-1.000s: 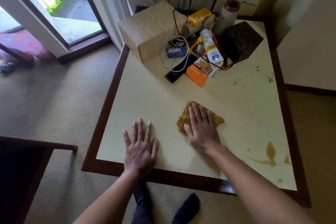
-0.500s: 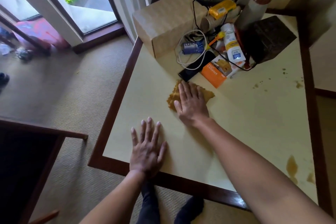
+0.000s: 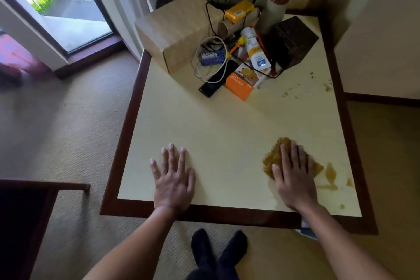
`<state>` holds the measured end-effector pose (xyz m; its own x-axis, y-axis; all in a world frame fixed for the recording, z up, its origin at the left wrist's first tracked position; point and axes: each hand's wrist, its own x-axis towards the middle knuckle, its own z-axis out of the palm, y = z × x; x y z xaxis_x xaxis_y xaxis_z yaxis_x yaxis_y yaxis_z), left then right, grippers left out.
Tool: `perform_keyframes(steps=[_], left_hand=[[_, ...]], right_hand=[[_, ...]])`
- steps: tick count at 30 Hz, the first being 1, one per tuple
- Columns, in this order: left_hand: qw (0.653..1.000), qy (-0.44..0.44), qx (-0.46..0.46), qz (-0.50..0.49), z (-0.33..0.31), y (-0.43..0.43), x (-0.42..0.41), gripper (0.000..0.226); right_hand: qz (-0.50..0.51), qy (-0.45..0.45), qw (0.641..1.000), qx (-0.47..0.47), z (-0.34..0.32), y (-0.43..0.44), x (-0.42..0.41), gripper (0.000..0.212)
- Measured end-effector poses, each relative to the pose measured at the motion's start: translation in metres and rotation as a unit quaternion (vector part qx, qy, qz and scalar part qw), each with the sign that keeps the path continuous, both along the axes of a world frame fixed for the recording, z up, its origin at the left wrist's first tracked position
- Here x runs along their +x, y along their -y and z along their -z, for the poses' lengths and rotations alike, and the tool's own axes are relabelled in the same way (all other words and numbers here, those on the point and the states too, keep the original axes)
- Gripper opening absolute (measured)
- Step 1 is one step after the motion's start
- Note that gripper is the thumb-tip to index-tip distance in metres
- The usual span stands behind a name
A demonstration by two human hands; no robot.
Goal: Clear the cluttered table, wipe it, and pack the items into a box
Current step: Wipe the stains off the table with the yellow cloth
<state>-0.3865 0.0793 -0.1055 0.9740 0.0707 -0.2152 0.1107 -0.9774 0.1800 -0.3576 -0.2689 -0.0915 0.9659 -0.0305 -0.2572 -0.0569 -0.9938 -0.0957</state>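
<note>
A: Bench, cream top with a dark wood border. Clutter is bunched in the far corner against the cardboard box; the near half is bare apart from stains.

B: Hands?

A: Left hand lies flat near the front edge, fingers spread and released, gripping nothing; I read it as a brace. Right hand presses palm-down on the brown cloth, fingers extended over it, pinning it rather than clenched around it.

B: Where does the cloth sit?

A: Near right part of the bench, just beside the large brown spill, not yet over it. Smaller specks lie farther back on the right.

B: Advice for the wipe?

A: Keep the palm flat and the pressure even, and sweep right through the spill. Draw the liquid inward, away from the border. Fold to a cleaner face before the specks; the cloth looks soaked already.
</note>
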Motion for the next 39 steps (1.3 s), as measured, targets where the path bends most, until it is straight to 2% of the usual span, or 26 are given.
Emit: perform_keyframes(steps=[2,4,6,9,13,15,18,20,22,24,27,29,33,36,39], left_hand=[[1.000,-0.004,0.012,0.005,-0.001,0.000,-0.001,0.072],[1.000,-0.007,0.012,0.008,-0.003,0.001,-0.001,0.072],[1.000,-0.004,0.006,0.009,-0.004,0.001,-0.001,0.072],[1.000,-0.004,0.004,0.013,-0.005,0.001,-0.002,0.073],[1.000,-0.014,0.017,0.016,-0.008,0.006,-0.003,0.073],[0.999,-0.025,0.036,0.015,-0.010,0.006,-0.002,0.072],[0.995,-0.033,0.071,0.053,-0.013,0.014,-0.004,0.068],[0.995,-0.025,0.064,0.074,-0.016,0.032,-0.008,0.069],[0.996,-0.015,0.031,0.079,-0.020,0.056,-0.012,0.068],[0.996,-0.017,0.014,0.088,-0.023,0.083,-0.012,0.068],[0.994,-0.027,-0.016,0.101,-0.029,0.127,-0.010,0.068],[0.993,-0.026,-0.024,0.113,-0.032,0.150,-0.006,0.064],[0.992,-0.024,-0.030,0.124,-0.029,0.184,0.009,0.065],[0.991,-0.043,-0.022,0.126,-0.023,0.200,0.016,0.069],[0.993,-0.057,-0.001,0.103,-0.019,0.211,0.018,0.071]], right_hand=[[0.075,-0.004,0.997,-0.011,0.000,0.003,0.001,0.074],[0.102,-0.008,0.995,-0.003,0.000,-0.024,0.001,0.075],[0.053,-0.007,0.998,0.017,-0.001,-0.068,-0.006,0.074],[-0.081,-0.008,0.996,0.043,-0.004,-0.129,-0.036,0.072],[-0.185,0.000,0.981,0.057,-0.008,-0.111,-0.066,0.070],[-0.156,0.005,0.987,0.044,-0.005,-0.068,-0.075,0.069],[-0.040,0.002,0.999,0.009,-0.005,0.016,-0.083,0.069],[0.055,-0.008,0.998,0.006,-0.008,0.057,-0.077,0.071],[0.141,-0.010,0.990,0.013,-0.007,0.062,-0.067,0.075],[0.135,-0.011,0.991,0.023,-0.005,0.035,-0.062,0.074],[-0.015,-0.007,0.999,0.033,-0.008,-0.001,-0.085,0.070],[-0.059,-0.005,0.997,0.039,-0.011,0.013,-0.097,0.070],[0.027,0.001,0.999,0.026,-0.009,0.091,-0.091,0.068],[0.099,-0.006,0.995,0.017,-0.006,0.148,-0.042,0.069],[0.154,-0.016,0.988,0.028,-0.004,0.166,0.007,0.071]])
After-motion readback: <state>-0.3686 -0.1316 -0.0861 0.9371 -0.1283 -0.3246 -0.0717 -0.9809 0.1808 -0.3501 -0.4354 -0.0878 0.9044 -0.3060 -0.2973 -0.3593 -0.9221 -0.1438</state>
